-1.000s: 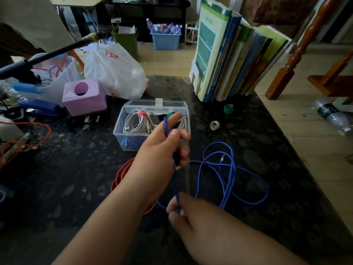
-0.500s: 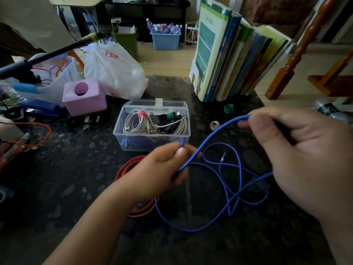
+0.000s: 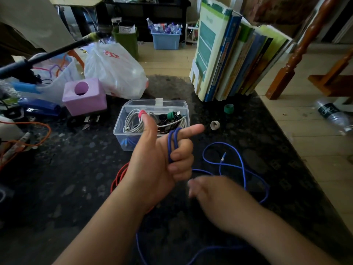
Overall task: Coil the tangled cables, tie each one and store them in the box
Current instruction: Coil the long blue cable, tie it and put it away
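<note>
Now, head view, line by line.
Surface: a dark speckled tabletop (image 3: 63,169), its right edge running along a pale wooden floor (image 3: 315,150).
Left hand (image 3: 162,159): raised over the table, thumb up and index finger stretched out; the other fingers curl over two turns of the blue cable (image 3: 238,165), which loop over the base of the index finger.
Right hand (image 3: 215,196): low and motion-blurred, just beside the left wrist; I cannot tell how its fingers lie or whether they hold anything.
Blue cable: the rest lies in loose loops on the table to the right and trails toward the near edge.
Red cable (image 3: 119,178): on the table, mostly hidden behind the left hand.
Box (image 3: 122,131): clear plastic, lid open, behind the left hand; a white coil with a pink tie and a dark coil with a green tie lie in it.
Table clutter: a purple cube (image 3: 85,96), a white plastic bag (image 3: 114,73), a row of standing books (image 3: 235,60), a green ring (image 3: 228,109), a white ring (image 3: 215,125).
Room: a blue bin of bottles (image 3: 165,38) and a green bin (image 3: 126,40) on the floor beyond, a wooden baluster (image 3: 298,48) at right, a plastic bottle (image 3: 332,113) lying on the floor.
</note>
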Motion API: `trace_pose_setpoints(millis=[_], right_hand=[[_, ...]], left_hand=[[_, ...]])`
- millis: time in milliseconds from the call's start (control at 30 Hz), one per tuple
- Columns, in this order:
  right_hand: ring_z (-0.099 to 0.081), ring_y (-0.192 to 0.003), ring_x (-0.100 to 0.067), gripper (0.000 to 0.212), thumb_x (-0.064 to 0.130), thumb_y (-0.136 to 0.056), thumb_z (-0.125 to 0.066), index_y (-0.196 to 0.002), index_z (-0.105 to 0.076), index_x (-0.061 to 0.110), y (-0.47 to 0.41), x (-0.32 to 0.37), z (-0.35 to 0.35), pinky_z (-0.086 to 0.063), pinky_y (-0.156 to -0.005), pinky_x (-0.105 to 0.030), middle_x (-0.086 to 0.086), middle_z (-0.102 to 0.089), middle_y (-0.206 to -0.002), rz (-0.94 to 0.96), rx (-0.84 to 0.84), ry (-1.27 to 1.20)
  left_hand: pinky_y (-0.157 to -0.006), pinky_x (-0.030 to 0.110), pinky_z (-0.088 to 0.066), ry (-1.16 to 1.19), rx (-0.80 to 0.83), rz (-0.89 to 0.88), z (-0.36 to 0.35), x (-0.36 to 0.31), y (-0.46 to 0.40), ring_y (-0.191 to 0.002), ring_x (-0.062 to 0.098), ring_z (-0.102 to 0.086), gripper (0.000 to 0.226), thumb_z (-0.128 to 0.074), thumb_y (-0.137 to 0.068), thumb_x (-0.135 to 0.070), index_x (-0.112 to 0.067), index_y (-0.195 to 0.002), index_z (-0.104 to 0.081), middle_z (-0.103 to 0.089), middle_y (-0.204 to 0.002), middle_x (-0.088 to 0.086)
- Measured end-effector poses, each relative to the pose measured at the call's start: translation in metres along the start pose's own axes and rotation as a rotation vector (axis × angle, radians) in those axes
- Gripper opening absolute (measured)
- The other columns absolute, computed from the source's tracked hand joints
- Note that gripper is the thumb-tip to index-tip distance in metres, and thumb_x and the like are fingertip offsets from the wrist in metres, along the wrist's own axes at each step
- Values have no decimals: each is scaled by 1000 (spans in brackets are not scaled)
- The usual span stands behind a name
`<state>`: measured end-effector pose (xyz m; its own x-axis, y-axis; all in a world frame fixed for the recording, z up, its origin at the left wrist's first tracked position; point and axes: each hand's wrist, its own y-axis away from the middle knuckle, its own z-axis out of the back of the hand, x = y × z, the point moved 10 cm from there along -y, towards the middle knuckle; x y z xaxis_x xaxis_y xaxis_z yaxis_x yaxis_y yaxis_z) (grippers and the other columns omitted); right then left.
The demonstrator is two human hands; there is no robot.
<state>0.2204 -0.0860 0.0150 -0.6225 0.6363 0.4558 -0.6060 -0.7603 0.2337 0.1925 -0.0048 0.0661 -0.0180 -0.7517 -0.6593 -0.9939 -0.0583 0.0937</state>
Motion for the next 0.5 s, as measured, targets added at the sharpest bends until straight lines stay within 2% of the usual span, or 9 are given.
trace_pose_setpoints(millis=[100,200,267,333,367,433,500], right_hand=[[-63,-96,-21,31,48,-100,-37,-95,-56,24,18,35,-19,-50,-84,-37,1,-67,-98,94,126,-28],[-60,-89,-20,28,51,-96,-44,-89,-50,24,29,52,-7,-49,-77,-35,2,-63,-91,133,161,-49],[-59,-85,-14,23,52,-91,-50,-89,-51,29,36,59,2,-48,-74,-33,6,-59,-83,140,202,-44],[-55,-75,-8,20,53,-85,-54,-91,-52,34,42,62,16,-46,-70,-28,9,-55,-74,142,170,-18],[-51,-69,-4,21,53,-84,-56,-92,-51,35,44,62,26,-44,-66,-25,11,-55,-70,142,130,3],[-49,-62,0,23,54,-81,-58,-96,-51,37,47,61,49,-38,-56,-16,20,-57,-71,143,27,37],[-52,-65,8,21,53,-81,-61,-96,-53,42,49,58,69,-39,-52,-15,39,-55,-74,131,-56,52]], left_hand=[[-40,19,-22,-77,-140,-66,15,-9,-1,-39,8,-23,97,-17,-81,-81,-6,-126,-57,-30,-58,-1],[-40,20,-23,-255,-281,-142,30,-19,-4,-39,8,-23,89,-27,-72,-76,-9,-123,-55,-34,-57,-2],[-41,21,-23,-446,-352,-195,39,-25,-3,-41,7,-26,68,-32,-84,-67,-11,-115,-54,-37,-56,-5],[-47,18,-30,-761,-386,-287,43,-34,1,-47,3,-35,29,-36,-102,-41,-18,-104,-53,-43,-59,-13],[-55,17,-36,-931,-423,-329,45,-39,5,-53,1,-42,18,-39,-104,-32,-23,-103,-54,-49,-64,-15],[-68,20,-42,-1212,-454,-358,50,-41,8,-65,-1,-52,14,-45,-102,-26,-32,-107,-57,-57,-75,-13],[-67,24,-44,-1395,-389,-297,49,-31,5,-65,0,-54,14,-48,-100,-25,-35,-102,-58,-58,-74,-11]])
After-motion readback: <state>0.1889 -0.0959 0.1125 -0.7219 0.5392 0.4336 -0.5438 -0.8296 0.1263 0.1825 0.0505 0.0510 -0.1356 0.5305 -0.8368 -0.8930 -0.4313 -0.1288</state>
